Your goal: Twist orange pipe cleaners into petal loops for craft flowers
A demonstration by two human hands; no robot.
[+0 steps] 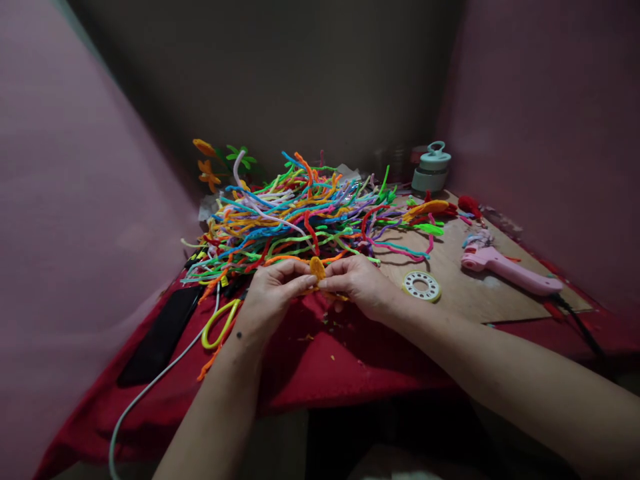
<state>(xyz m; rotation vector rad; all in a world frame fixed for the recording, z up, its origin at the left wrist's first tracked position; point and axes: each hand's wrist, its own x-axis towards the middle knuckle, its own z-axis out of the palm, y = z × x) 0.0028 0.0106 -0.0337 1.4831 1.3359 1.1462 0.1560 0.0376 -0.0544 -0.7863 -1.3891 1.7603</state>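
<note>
Both my hands meet over the red cloth (320, 363) and pinch a small orange pipe-cleaner loop (317, 268). My left hand (273, 293) grips its left side with thumb and fingertips closed. My right hand (357, 283) pinches the right side the same way. Just behind them lies a big tangled heap of pipe cleaners (300, 213) in many colours.
A pink glue gun (505, 268) with a black cord lies on a wooden board (480, 293) at the right, next to a white ring spool (421, 285). Yellow-handled scissors (220, 325), a black phone (160, 337) and a white cable lie left. A pale-green container (431, 170) and pipe-cleaner flowers (215, 163) stand behind.
</note>
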